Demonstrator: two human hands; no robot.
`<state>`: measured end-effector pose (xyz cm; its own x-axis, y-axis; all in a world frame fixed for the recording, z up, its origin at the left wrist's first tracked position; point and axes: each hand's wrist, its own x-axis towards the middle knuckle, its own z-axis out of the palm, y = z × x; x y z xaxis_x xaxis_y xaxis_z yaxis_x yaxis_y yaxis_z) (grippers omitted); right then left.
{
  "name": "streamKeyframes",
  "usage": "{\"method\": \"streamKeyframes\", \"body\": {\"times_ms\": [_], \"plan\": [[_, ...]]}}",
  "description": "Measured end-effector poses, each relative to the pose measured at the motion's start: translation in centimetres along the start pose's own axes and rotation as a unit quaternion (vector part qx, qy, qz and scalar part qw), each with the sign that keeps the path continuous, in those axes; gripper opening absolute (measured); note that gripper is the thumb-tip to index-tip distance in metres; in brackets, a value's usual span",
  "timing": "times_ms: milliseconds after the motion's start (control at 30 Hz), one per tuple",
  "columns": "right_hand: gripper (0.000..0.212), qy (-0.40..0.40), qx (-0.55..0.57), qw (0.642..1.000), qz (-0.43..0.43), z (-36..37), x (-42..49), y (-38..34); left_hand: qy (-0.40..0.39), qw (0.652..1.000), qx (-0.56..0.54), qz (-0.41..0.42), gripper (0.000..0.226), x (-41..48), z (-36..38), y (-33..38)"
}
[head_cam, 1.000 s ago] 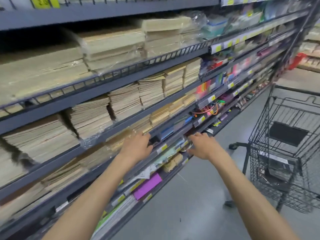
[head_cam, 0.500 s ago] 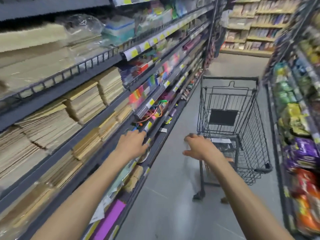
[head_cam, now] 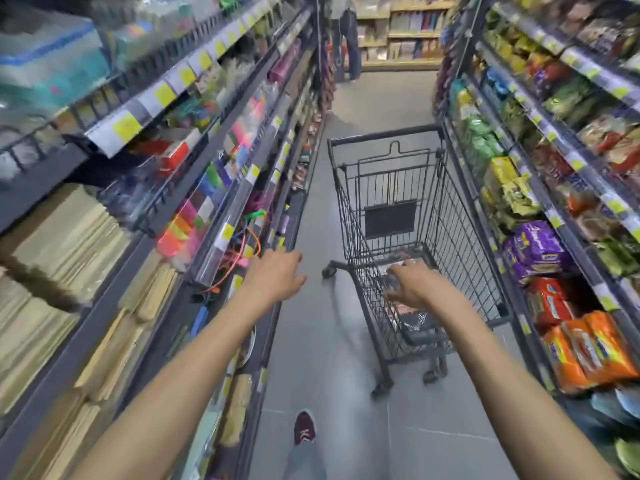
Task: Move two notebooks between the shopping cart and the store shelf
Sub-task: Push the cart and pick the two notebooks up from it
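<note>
A black wire shopping cart [head_cam: 446, 233] stands in the aisle ahead of me. Items lie at its bottom under my right hand; a white-covered one [head_cam: 398, 266] and a dark patterned one [head_cam: 420, 320] show through the wires, too blurred to name. My right hand [head_cam: 414, 284] hovers over the near end of the cart, fingers spread and holding nothing. My left hand [head_cam: 277, 275] is out in the air beside the left store shelf [head_cam: 221, 251], fingers relaxed, empty. Stacks of tan notebooks [head_cam: 69, 237] fill the left shelves.
Snack bags [head_cam: 585, 344] line the right shelf close to the cart. Colourful stationery [head_cam: 194, 216] hangs on the left shelf. A person [head_cam: 346, 36] stands at the aisle's far end. My shoe [head_cam: 304, 427] is on the grey floor between shelf and cart.
My view has swung right from the notebook shelf to the aisle. Both hands left the shelf edge; the right hand moved over the cart.
</note>
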<state>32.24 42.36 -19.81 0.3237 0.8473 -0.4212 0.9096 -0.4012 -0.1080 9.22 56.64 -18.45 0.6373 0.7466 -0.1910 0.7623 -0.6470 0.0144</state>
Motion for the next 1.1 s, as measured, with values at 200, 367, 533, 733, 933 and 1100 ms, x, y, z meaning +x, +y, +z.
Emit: {"method": "streamKeyframes", "body": {"times_ms": [200,367,533,733,933,1100], "plan": [[0.061,-0.001,0.053,0.995,0.089,-0.6,5.6,2.7,-0.031,0.995,0.007,0.092,0.046,12.0,-1.1,1.3],[0.069,-0.011,0.083,0.984,0.155,0.3,9.2,5.4,-0.056,0.982,0.021,0.179,0.039,19.7,-0.9,3.9],[0.059,-0.026,0.151,0.964,0.216,2.1,12.3,8.9,-0.081,0.965,0.035,0.248,0.033,26.7,0.2,7.7],[0.053,-0.045,0.203,0.943,0.259,5.4,16.2,14.1,-0.118,0.938,0.105,0.310,0.042,34.3,2.7,13.4],[0.058,-0.050,0.245,0.922,0.296,6.0,19.5,18.1,-0.151,0.919,0.126,0.341,0.040,41.5,5.3,18.9],[0.054,-0.058,0.309,0.880,0.356,8.5,22.4,19.3,-0.226,0.905,0.130,0.337,0.035,45.2,9.2,20.8]]}}
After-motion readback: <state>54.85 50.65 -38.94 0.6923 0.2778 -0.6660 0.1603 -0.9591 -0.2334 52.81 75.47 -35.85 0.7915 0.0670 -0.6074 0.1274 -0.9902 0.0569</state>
